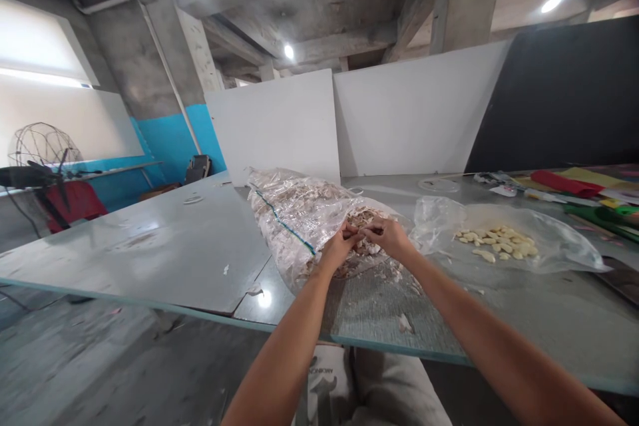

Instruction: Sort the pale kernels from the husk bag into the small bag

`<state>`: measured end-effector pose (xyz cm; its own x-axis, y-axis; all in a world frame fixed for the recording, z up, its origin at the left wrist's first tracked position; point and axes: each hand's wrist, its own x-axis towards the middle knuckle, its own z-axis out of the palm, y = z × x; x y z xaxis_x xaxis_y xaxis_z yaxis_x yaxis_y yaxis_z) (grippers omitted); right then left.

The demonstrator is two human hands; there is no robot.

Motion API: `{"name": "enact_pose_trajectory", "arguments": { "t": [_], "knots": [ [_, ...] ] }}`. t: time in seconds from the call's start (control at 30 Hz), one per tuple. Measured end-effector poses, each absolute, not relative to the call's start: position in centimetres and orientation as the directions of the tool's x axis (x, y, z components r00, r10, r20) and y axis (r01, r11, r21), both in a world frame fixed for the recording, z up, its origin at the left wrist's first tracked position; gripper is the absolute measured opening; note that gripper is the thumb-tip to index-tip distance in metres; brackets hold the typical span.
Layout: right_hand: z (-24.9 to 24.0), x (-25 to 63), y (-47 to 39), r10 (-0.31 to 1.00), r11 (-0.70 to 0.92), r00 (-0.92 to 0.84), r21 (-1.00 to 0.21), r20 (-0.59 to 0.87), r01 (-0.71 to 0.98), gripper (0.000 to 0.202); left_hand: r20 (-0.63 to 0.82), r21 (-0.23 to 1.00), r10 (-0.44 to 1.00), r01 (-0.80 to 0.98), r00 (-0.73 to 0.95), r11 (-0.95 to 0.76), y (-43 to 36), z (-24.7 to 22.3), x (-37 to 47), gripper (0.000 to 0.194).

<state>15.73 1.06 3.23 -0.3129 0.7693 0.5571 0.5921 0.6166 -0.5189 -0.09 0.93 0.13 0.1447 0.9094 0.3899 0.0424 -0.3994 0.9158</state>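
My left hand [342,243] and my right hand [390,237] meet at the open mouth of a large clear plastic bag [279,226]. Both have thumb and fingers pinched together, tip to tip. Whatever small thing sits between the fingertips is hidden. Papery, brownish-white garlic skins [368,216] fill the bag and spill out around my fingers. To the right, peeled garlic cloves [502,241] lie in a pile on a second clear plastic bag [559,239].
Loose skin flakes [405,324] are scattered on the grey glass-topped table [190,253]. Red, yellow and green cloth or paper [566,183] lies at the far right, near a dark flat object [622,278]. White panels [274,126] stand behind the table. A red chair [80,203] is at left.
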Motion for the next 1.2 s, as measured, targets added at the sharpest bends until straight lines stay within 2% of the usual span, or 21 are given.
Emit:
{"name": "enact_pose_trajectory", "arguments": {
  "t": [0.3,0.53,0.87,1.07,1.2],
  "knots": [
    [1.7,15.2,1.7,0.787,0.586,-0.256,-0.549,0.561,0.596,0.02,0.424,0.876,0.887,0.164,0.185,-0.453,0.3,0.1,-0.2,0.026],
    [2.2,15.2,1.7,0.753,0.632,-0.295,-0.524,0.588,0.571,0.022,0.385,0.912,0.911,0.087,0.151,-0.4,1.1,-0.3,-0.2,0.028],
    [1.6,14.8,1.8,0.801,0.565,-0.243,-0.557,0.547,0.608,0.018,0.433,0.869,0.885,0.18,0.173,-0.461,0.5,-0.3,-0.2,0.022],
    [2.0,14.5,1.5,0.809,0.515,-0.162,-0.548,0.566,0.659,0.015,0.435,0.877,0.885,0.146,0.164,-0.458,0.1,0.2,0.0,0.022],
    [2.6,14.4,1.0,0.801,0.528,-0.145,-0.57,0.581,0.63,0.016,0.397,0.911,0.909,0.066,0.125,-0.407,0.2,0.3,0.2,0.027]
  ]
}}
